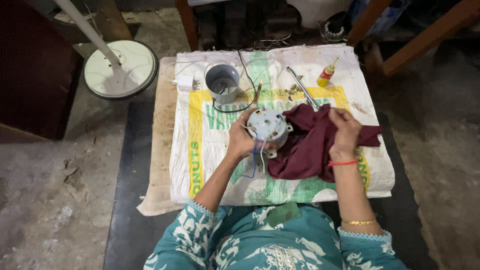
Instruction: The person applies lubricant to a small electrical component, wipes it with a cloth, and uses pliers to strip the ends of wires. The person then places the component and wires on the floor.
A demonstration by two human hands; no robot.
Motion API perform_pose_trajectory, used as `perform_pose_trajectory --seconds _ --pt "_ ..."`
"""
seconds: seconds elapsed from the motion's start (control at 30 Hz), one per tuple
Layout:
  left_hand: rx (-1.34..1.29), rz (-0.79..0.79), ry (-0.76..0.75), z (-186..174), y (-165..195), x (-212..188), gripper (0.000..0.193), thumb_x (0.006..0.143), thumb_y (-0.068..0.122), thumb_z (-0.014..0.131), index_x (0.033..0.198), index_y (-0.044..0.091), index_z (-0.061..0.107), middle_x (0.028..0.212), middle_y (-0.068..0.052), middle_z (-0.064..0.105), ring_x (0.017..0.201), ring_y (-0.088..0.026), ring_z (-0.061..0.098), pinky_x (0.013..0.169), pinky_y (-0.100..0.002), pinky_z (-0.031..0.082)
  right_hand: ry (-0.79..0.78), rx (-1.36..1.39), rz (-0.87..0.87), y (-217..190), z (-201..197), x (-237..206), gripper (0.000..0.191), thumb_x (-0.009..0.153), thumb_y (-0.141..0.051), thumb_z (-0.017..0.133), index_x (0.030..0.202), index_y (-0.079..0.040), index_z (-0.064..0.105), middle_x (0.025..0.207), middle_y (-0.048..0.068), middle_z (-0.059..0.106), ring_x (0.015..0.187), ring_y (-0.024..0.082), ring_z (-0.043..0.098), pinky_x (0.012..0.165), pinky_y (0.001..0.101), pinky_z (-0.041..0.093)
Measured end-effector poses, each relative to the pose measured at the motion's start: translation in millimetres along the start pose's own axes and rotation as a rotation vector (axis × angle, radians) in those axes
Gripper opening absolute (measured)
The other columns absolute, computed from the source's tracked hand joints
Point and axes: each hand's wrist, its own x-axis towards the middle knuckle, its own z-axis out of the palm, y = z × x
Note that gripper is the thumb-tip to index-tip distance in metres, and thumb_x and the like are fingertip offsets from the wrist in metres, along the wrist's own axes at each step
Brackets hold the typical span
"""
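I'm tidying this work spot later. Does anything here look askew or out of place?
The small yellow glue bottle with a red cap lies tipped on its side on the white printed sack. A black cable trails loose beside the grey plastic cup.

We see a round motor [268, 127] made of dull grey metal, smooth on top. The dark red cloth [311, 145] looks soft and wrinkly. Under them lies a woven plastic sack [300, 190], rough and matt. The grey cup [222, 82] looks like smooth plastic. The floor [60, 190] is rough, cracked concrete.
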Motion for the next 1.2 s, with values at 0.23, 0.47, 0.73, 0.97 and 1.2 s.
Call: perform_pose_trajectory --seconds 0.23,0.47,0.73,0.97,1.2 --pt "-1.249 -0.429 0.043 51 -64 -31 0.064 0.077 0.041 0.081 0.123 0.003 0.061 0.118 -0.019 0.071 0.106 -0.034 0.071 0.094 -0.052 0.058 -0.091 -0.186 -0.203 4 1 -8 0.019 0.11 -0.012 0.069 0.12 0.003 0.066 0.105 0.003 0.063 0.097 0.011 0.054 0.095 0.0267 0.045" --pt "-1.651 -0.649 0.111 57 -63 -27 0.073 0.083 0.06 0.073 0.137 0.013 0.063 0.132 -0.009 0.068 0.121 -0.03 0.064 0.107 -0.05 0.053 -0.336 -0.852 -0.732 -45 52 -106 0.053 0.09 -0.008 0.071 0.135 0.007 0.048 0.132 0.024 0.054 0.128 0.036 0.05 0.11 0.0453 0.04" --pt "-1.617 -0.594 0.039 54 -60 -26 0.084 0.084 0.077 0.065 0.141 0.015 0.062 0.135 -0.008 0.067 0.123 -0.029 0.062 0.103 -0.049 0.054 -0.359 -0.905 -0.85 -91 92 -101 0.043 0.092 0.004 0.062 0.132 -0.008 0.069 0.13 0.016 0.063 0.118 0.037 0.064 0.102 0.0454 0.054" --pt "-1.587 -0.586 0.019 58 -89 -23 0.089 0.074 0.087 0.06 0.133 0.021 0.065 0.122 -0.002 0.073 0.104 -0.024 0.069 0.08 -0.041 0.058 -0.757 -1.025 -1.152 -63 124 -70 0.056 0.076 0.003 0.064 0.13 -0.01 0.072 0.127 0.016 0.064 0.103 0.036 0.061 0.093 0.0459 0.054" --pt "-1.485 -0.608 0.183 68 -87 -20 0.085 0.083 0.088 0.061 0.134 0.02 0.065 0.117 0.0 0.07 0.094 -0.02 0.066 0.065 -0.034 0.053 -0.541 -0.866 -0.918 -21 109 -90 0.063 0.076 0.013 0.054 0.136 -0.005 0.067 0.125 0.02 0.06 0.116 0.037 0.063 0.101 0.044 0.055"
